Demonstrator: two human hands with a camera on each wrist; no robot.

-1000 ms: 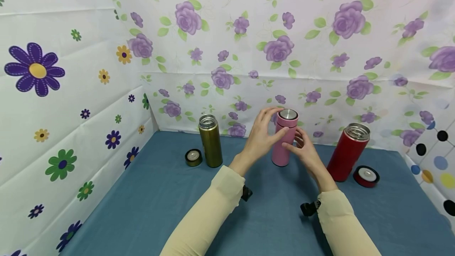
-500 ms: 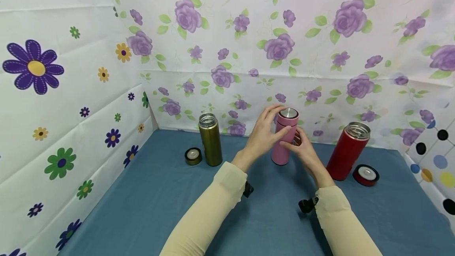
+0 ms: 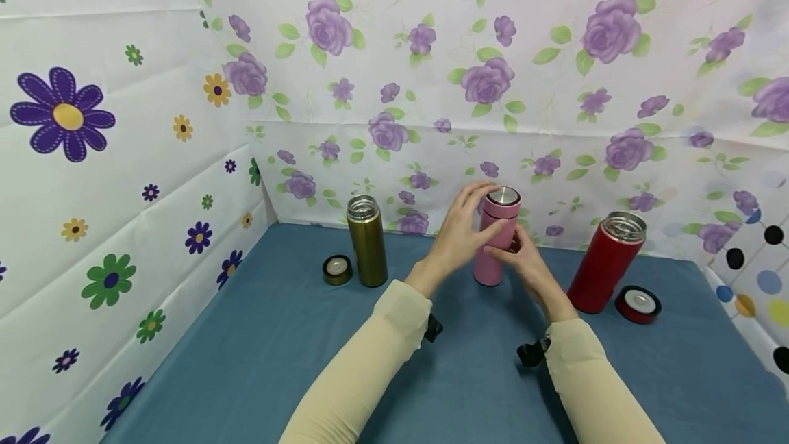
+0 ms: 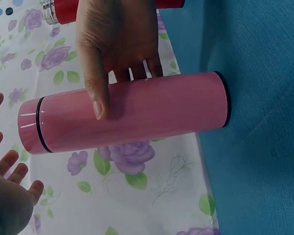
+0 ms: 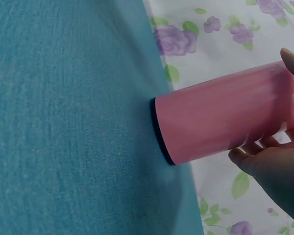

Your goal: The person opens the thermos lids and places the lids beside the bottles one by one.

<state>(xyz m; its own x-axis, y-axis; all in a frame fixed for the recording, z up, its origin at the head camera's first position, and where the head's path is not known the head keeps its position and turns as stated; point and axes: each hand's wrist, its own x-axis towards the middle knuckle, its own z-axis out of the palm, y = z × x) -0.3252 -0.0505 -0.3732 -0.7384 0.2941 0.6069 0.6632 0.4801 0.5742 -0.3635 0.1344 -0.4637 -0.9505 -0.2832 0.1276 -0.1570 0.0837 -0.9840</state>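
A pink thermos bottle (image 3: 489, 267) stands upright on the blue cloth, its silver-topped lid (image 3: 504, 195) in place. My right hand (image 3: 527, 262) holds its body from the right. In the left wrist view the thumb (image 4: 99, 100) of that hand lies across the front, and its fingers go behind. My left hand (image 3: 455, 242) is raised beside the lid, fingers spread. In the left wrist view the left fingers (image 4: 19, 172) stay apart from the bottle. The right wrist view shows the bottle's dark base rim (image 5: 162, 132) at the cloth.
To the left stands an olive-gold thermos bottle (image 3: 368, 249) without its lid; that lid (image 3: 337, 269) lies beside it. On the right a red bottle (image 3: 600, 269) stands uncapped, and its lid (image 3: 638, 304) lies nearby. A flowered sheet (image 3: 382, 74) hangs behind the blue-covered table (image 3: 246, 362).
My right fingers have drawn in slightly closer round the pink thermos bottle. The left hand keeps its place by the lid, and the bottles stand as before.
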